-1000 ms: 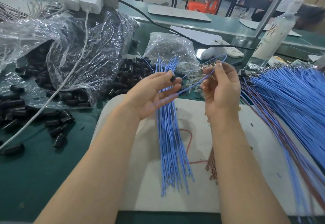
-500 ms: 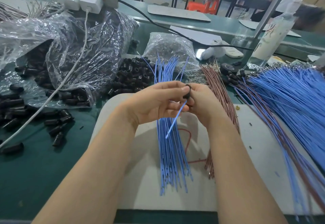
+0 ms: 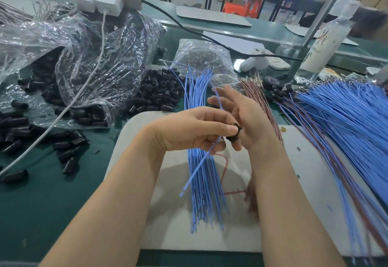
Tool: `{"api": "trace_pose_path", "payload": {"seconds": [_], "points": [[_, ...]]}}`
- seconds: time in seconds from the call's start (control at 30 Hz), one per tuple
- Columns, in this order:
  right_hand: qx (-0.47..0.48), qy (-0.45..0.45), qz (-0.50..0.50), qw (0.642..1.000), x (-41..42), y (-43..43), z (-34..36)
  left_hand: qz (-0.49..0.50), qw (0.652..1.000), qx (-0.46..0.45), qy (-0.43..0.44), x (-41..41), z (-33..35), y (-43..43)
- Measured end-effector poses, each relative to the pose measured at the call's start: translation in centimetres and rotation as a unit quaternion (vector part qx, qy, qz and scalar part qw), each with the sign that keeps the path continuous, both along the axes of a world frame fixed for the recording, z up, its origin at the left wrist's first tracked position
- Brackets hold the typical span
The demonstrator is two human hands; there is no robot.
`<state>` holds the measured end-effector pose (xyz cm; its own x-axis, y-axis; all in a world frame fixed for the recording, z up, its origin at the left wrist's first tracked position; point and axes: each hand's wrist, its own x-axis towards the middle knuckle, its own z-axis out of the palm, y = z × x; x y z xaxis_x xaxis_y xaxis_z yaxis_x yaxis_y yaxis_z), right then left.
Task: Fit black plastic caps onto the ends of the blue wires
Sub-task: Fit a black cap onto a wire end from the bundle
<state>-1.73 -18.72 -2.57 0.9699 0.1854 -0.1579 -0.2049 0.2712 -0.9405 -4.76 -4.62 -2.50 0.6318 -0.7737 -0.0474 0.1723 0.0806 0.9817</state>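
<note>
My left hand (image 3: 195,128) pinches a black plastic cap (image 3: 234,134) between thumb and fingers at the middle of the view. One blue wire (image 3: 197,168) passes through that cap; its long end hangs down to the lower left and its other end rises past my right hand (image 3: 241,117). My right hand holds the wire just behind the cap, fingers partly spread. Under both hands a bundle of blue wires (image 3: 201,193) lies on the white mat (image 3: 304,214). A heap of loose black caps (image 3: 159,92) lies at the mat's far left corner.
A torn clear bag (image 3: 88,56) with more black caps covers the left of the green table. A big fan of blue wires (image 3: 344,115) and brown wires (image 3: 264,107) spreads on the right. A white charger cable (image 3: 84,86), a small clear bag (image 3: 201,59) and a bottle (image 3: 323,44) stand behind.
A second ago my hands were apart, each holding the wire. They came together at the cap, and the wire now runs further through it, its tail longer below my left hand.
</note>
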Motion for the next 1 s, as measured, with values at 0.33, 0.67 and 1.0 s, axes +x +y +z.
{"api": "trace_pose_path", "payload": {"seconds": [0.33, 0.67, 1.0], "points": [[0.204, -0.089, -0.23, 0.947, 0.7, -2.7, 0.0, 0.272, 0.962, 0.018, 0.016, 1.7, -0.9, 0.4], [-0.213, -0.141, -0.092, 0.962, 0.7, 1.4, -1.9, 0.457, 0.868, 0.109, -0.161, 2.9, -2.5, -0.4], [-0.102, -0.197, -0.236, 0.946, 0.4, 1.2, -0.8, 0.533, 0.769, 0.188, -0.299, 3.1, -3.4, -0.5]]}}
